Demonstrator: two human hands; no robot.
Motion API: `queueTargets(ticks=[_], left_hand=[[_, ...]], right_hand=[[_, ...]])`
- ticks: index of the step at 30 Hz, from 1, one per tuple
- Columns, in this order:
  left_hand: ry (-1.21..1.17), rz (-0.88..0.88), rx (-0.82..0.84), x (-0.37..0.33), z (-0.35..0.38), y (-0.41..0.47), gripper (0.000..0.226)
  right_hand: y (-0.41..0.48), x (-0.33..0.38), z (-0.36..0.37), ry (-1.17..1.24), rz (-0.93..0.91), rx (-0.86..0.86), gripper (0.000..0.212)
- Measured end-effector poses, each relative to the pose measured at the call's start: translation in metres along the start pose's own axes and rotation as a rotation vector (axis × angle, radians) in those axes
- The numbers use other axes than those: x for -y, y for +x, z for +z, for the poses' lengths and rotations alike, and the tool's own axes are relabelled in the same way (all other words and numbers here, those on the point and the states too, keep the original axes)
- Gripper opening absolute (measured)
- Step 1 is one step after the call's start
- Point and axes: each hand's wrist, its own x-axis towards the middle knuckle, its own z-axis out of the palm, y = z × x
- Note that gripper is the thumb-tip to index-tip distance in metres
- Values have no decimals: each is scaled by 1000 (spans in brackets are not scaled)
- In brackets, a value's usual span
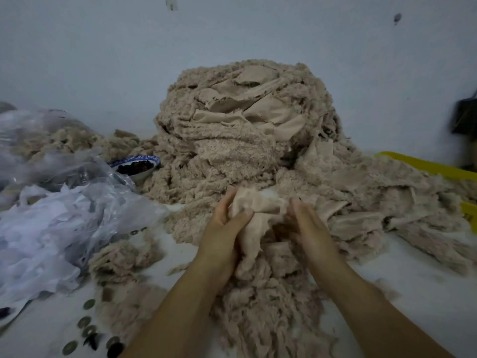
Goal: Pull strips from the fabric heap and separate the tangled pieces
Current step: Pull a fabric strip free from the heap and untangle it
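Head view shows the tan fabric heap (pixel 245 130) piled by the far wall, spilling near to my hands. Clear plastic bags (pixel 64 215) lie left. At the heap's near foot I hold a beige strip (pixel 254 205): my left hand (pixel 222 236) curls round its left side, my right hand (pixel 309 228) grips its right side. A blue-rimmed bowl (pixel 136 166) sits left of the heap; coins (pixel 89 303) dot the near left.

The white counter (pixel 426 275) carries a tan fabric heap (pixel 245 130) at its back edge, clear bags (pixel 64 202) on the left, 1 bowl (pixel 136 165) between them, coins (pixel 85 322) at the front-left corner and a yellow item (pixel 426 165) at the right edge.
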Motion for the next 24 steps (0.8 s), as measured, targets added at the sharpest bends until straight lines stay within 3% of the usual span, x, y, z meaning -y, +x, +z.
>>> queueTargets(ticks=[2,5,8,11,13,16,19,23,24], left_hand=[[-212,-41,-44,-2,0,5,48],[-404,-61,-63,-4,2,4,43],[-506,-67,-96,-5,2,4,59],[-574,-51,-143,-9,-1,9,61],[-598,-41,-189,-11,-5,12,52],[-580,-35,-289,-12,-13,15,19],[-526,-21,-341,-10,-16,17,19],[-283,47,-373,-4,-16,15,6],[-215,64,-401,-3,-16,14,13]], right_hand=[[-8,3,3,-35,-72,90,56],[-18,5,11,-284,-157,253,63],[-22,3,18,-571,-224,385,48],[-21,0,19,-820,-378,332,23],[-21,8,14,-649,-306,198,16],[-19,21,6,-133,39,87,20],[-17,29,-1,247,255,98,28],[-12,33,-12,575,359,99,41],[-9,32,-15,618,360,101,46]])
